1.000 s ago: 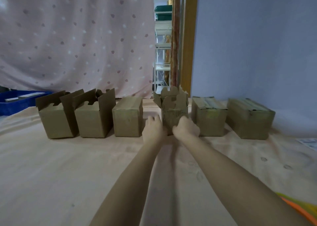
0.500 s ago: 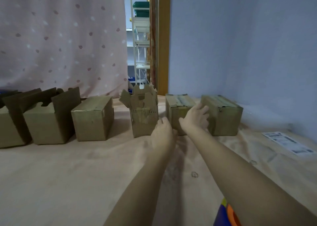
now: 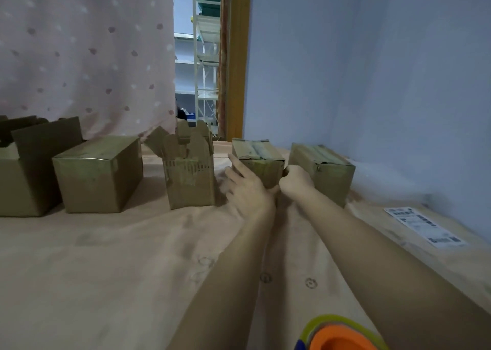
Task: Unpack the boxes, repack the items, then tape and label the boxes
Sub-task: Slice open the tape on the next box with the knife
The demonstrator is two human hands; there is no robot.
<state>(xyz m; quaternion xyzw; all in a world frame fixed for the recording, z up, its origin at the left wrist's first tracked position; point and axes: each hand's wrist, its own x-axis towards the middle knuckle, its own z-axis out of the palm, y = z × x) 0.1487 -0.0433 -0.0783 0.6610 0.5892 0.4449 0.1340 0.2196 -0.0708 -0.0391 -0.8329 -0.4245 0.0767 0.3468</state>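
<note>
While both arms reach out across the cloth-covered worktop (image 3: 106,256), the hands meet at one small taped box (image 3: 259,161) that sits at about 12 o'clock in the row. The left hand (image 3: 248,187) lies flat along the box's left side with its fingers straight, touching it. The right hand (image 3: 296,182) is at the box's right front corner with its fingers curled in, but I cannot tell if it really grips the box. Just beside this box, at 1 o'clock, sits another taped box (image 3: 322,173), close to the blue wall. At 11 o'clock stands an opened box (image 3: 190,169) with its torn flaps sticking up. Further along at 10 o'clock is a shut box (image 3: 99,173), and at 9 o'clock a box with tall open flaps (image 3: 29,169) is cut off by the edge. A white paper label (image 3: 422,226) lies flat at 2 o'clock, well apart from the boxes. At 5 o'clock, right near the person, is something orange and yellow-green (image 3: 337,335)
</note>
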